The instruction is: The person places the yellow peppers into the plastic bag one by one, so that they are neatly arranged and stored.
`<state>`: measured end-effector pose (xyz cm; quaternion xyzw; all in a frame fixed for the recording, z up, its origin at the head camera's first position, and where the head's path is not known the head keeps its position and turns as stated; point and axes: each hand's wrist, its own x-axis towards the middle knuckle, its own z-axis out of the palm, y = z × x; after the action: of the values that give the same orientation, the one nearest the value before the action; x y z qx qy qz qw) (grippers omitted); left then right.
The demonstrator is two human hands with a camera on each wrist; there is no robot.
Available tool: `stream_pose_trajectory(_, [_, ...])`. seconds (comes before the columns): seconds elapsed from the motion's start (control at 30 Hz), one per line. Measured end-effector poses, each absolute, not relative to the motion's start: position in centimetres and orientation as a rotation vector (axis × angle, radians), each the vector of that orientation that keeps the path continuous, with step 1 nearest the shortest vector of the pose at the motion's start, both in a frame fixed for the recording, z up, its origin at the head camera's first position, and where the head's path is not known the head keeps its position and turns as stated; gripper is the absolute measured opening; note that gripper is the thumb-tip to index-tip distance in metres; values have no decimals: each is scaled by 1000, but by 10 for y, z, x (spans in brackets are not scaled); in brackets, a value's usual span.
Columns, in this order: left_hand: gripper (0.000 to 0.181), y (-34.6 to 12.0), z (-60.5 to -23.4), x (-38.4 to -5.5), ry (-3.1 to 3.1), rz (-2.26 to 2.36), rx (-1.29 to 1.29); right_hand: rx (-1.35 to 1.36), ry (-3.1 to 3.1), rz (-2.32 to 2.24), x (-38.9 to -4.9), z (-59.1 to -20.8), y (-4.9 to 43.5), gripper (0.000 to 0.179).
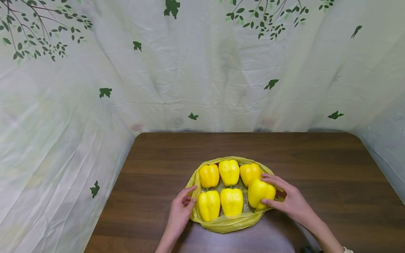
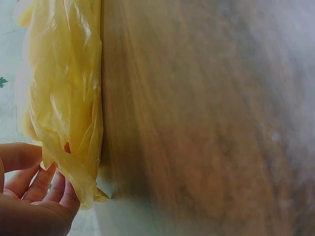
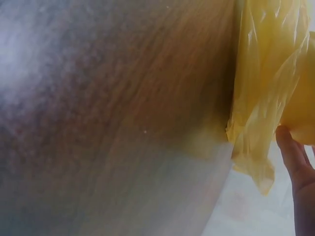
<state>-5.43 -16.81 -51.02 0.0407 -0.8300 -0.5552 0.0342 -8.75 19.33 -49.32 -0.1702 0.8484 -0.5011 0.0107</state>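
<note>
A yellow plastic bag (image 1: 229, 225), its rim spread wide, lies on the table with several yellow bell peppers in it, set in two rows. At its right end my right hand (image 1: 286, 196) holds a bell pepper (image 1: 261, 193) between thumb and fingers; this one is tilted and overlaps its back-row neighbour (image 1: 249, 173). My left hand (image 1: 181, 208) pinches the bag's left rim. In the left wrist view the fingers (image 2: 56, 189) curl at the gathered plastic (image 2: 69, 98). The right wrist view shows the thumb (image 3: 290, 147) against the pepper beside the bag's edge (image 3: 261, 98).
The brown wooden table (image 1: 152, 165) extends to both sides of the bag and behind it. A pale cloth (image 1: 202, 70) printed with green leaves and branches hangs behind the table's far edge and along its sides.
</note>
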Motion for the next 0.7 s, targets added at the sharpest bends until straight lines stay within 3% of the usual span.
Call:
stream_pose_trajectory(0.47, [38,-168,-511,-55,-2546,-1723,138,-856,2614,-1446,-94,-495,193,58])
stream_pose_trajectory(0.7, [38,-167,-510,-55,-2552,-1706,118,-937,2619,-1401,-95,-498,190,50])
